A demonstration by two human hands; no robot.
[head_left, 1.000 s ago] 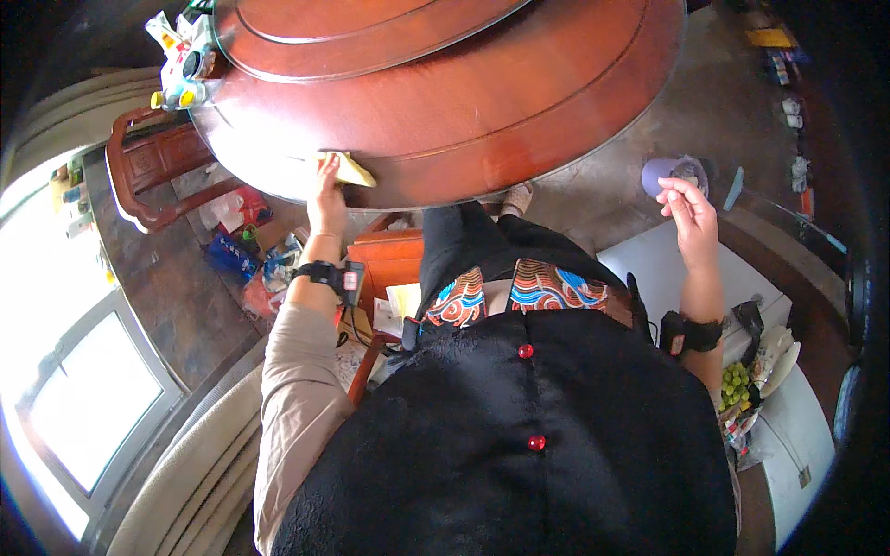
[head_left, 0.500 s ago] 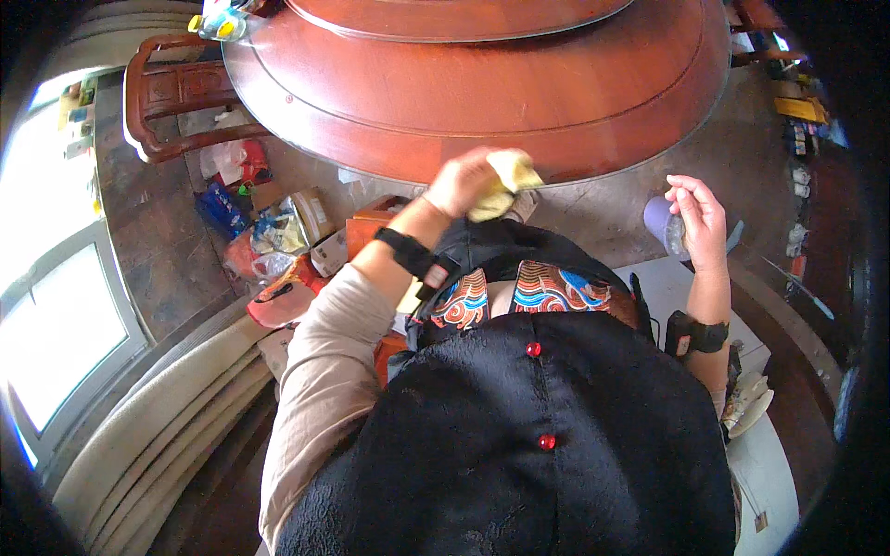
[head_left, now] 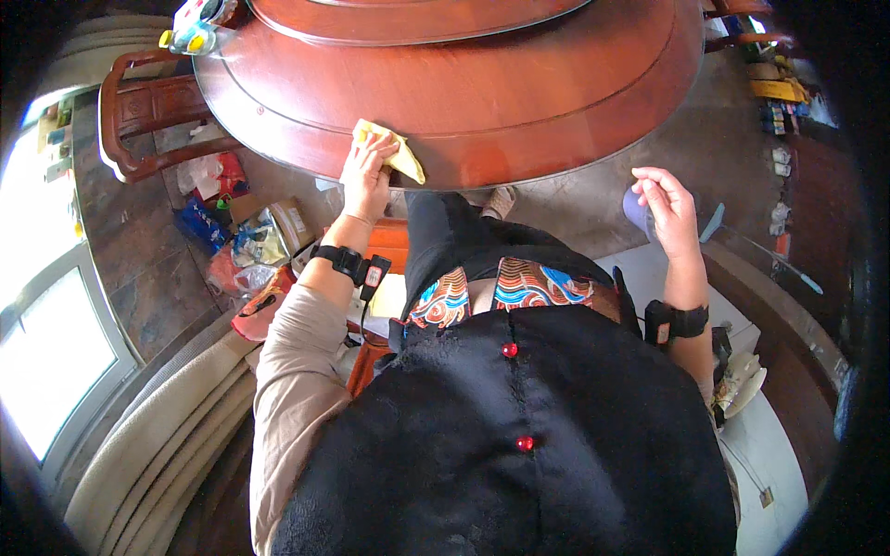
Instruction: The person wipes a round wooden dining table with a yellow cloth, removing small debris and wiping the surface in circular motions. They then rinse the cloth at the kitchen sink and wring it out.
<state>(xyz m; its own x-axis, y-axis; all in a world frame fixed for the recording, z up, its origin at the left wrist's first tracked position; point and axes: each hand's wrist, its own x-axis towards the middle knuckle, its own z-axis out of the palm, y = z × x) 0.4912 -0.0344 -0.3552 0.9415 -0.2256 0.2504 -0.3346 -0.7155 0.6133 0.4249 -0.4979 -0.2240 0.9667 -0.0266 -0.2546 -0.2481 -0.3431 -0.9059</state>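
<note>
A folded yellow cloth (head_left: 404, 159) lies against the near edge of the round, reddish-brown wooden table (head_left: 519, 139). My left hand (head_left: 368, 178) is closed on it, with its fingers bent over the cloth. To the right, past the table's rim, my right hand (head_left: 669, 208) hangs in the air. Its fingers are loosely bent and apart, and I see nothing held in them. Behind that hand shows a purple rounded container (head_left: 637, 211), partly hidden by the fingers.
A carved wooden chair (head_left: 148, 116) stands left of the table. Bottles with yellow caps (head_left: 190, 41) sit at the table's far left. On the floor lie bags and an open cardboard box (head_left: 289, 222). A white surface (head_left: 760, 473) runs along my right side.
My left hand has moved left with the yellow cloth, from in front of my lap to the table's edge. The whole view has shifted slightly, and my right hand stays raised.
</note>
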